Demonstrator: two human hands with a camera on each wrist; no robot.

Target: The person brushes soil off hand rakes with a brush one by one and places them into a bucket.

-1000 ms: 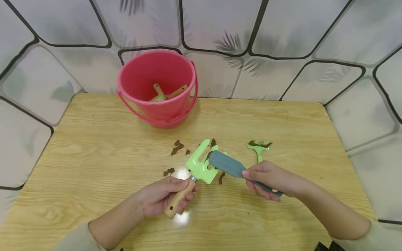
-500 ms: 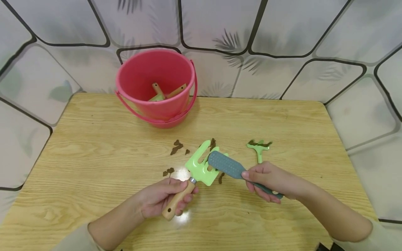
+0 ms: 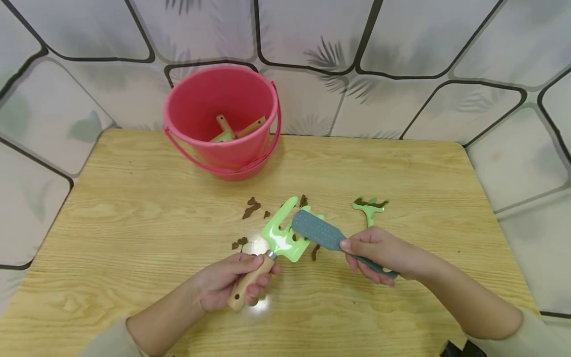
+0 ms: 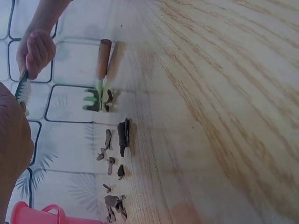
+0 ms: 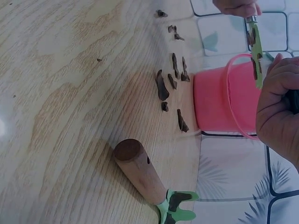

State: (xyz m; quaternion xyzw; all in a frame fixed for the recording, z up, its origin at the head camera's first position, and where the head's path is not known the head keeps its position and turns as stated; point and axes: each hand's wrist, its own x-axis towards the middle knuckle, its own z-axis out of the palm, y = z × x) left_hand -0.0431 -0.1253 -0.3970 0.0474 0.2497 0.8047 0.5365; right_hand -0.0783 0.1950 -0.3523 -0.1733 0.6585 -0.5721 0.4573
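In the head view my left hand [image 3: 238, 282] grips the wooden handle of a green garden hand fork [image 3: 281, 240], its tines pointing away above the table. My right hand [image 3: 379, 253] holds a grey cleaning brush [image 3: 318, 230] by its handle, with the brush head lying over the fork's right tines. Pale bristles on the brush [image 4: 22, 88] show in the left wrist view, facing down. Brown stuff clings to the fork [image 5: 256, 51] in the right wrist view. A small green hand rake [image 3: 369, 213], brown clumps on its tines, lies beyond my right hand.
A pink bucket [image 3: 236, 161] stands at the table's back left, with wooden-handled tools [image 3: 251, 127] inside. Brown crumbs [image 3: 252, 208] are scattered on the wooden table [image 3: 134, 213] around the fork. A patterned wall [image 3: 303, 29] rises behind the table.
The brush head has shifted slightly left across the fork's tines. Both hands and their tools have drifted a little left. The camera view has tilted slightly; the bucket and rake stay put.
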